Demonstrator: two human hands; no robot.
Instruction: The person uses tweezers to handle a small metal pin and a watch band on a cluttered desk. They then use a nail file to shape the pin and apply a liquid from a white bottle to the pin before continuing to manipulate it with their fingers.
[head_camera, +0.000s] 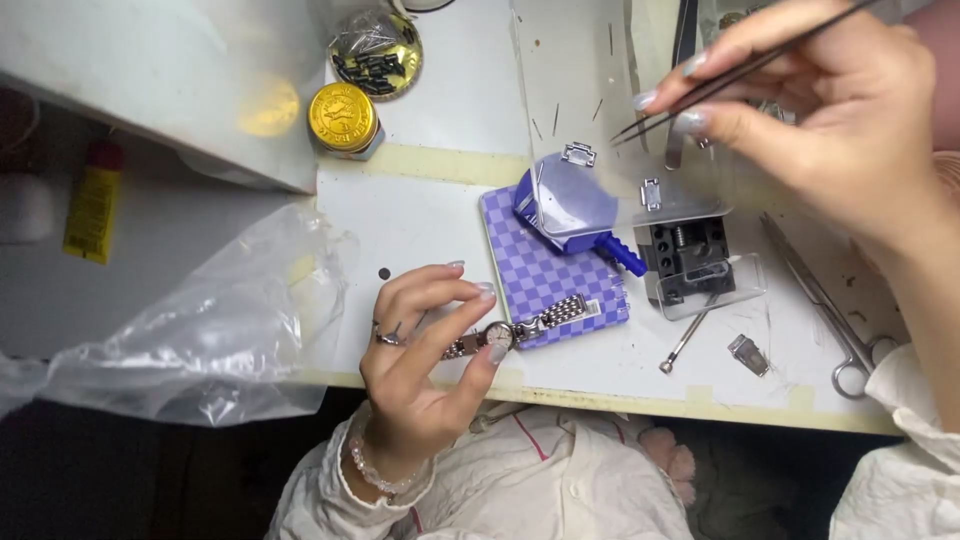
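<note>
My left hand (425, 345) pinches a small silver wristwatch (498, 338) by its round case near the table's front edge. The watch's metal link band (560, 312) trails right onto a purple checkered pad (545, 275). My right hand (830, 110), raised at the upper right, grips thin black tweezers (740, 72) whose tips point down-left toward a small metal link piece (578, 153). A blue band-link remover tool (565, 205) rests on the pad between my hands. Another link piece (651, 193) lies beside it.
A black watch holder block (690, 255) on a clear plastic piece sits right of the pad. Scissors (835, 320), a pin tool (688, 340) and a metal clasp (748, 354) lie at right. A gold tin (343, 118), a parts dish (375, 52) and a crumpled plastic bag (210, 320) are at left.
</note>
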